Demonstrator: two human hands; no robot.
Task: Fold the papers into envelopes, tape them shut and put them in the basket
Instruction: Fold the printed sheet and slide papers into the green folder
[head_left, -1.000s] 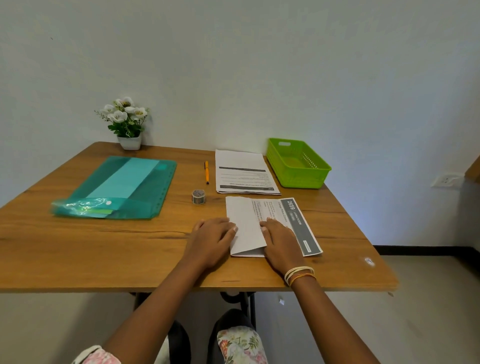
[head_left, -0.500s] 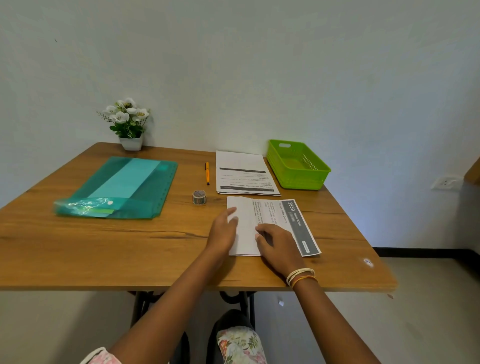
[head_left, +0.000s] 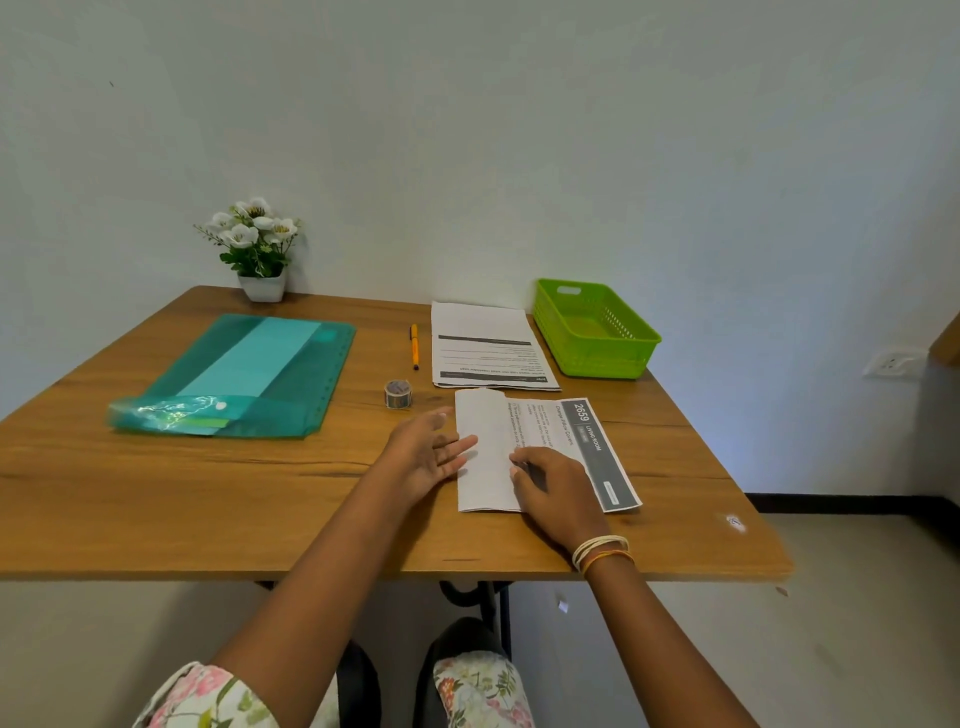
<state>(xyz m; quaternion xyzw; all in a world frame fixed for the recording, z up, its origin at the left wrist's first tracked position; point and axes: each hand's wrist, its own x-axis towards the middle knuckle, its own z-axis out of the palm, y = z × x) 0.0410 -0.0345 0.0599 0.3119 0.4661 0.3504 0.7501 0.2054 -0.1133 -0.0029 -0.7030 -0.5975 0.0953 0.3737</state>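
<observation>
Paper (head_left: 485, 457) — flat under right hand (head_left: 553, 486), left hand (head_left: 423, 457) spread beside.

What the head view hides or cuts off

The right hand (head_left: 556, 496) covers part of the folded paper (head_left: 488, 457); small print there and on the paper stack (head_left: 488, 345) is illegible. The tape roll (head_left: 398, 393) pattern is too small to read. The table (head_left: 156, 493) hides its own legs, and the frame's bottom edge crops both forearms

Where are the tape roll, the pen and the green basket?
tape roll (head_left: 398, 394), head view, its side wall.
pen (head_left: 414, 345), head view, mid-barrel.
green basket (head_left: 602, 366), head view, near wall.
</observation>
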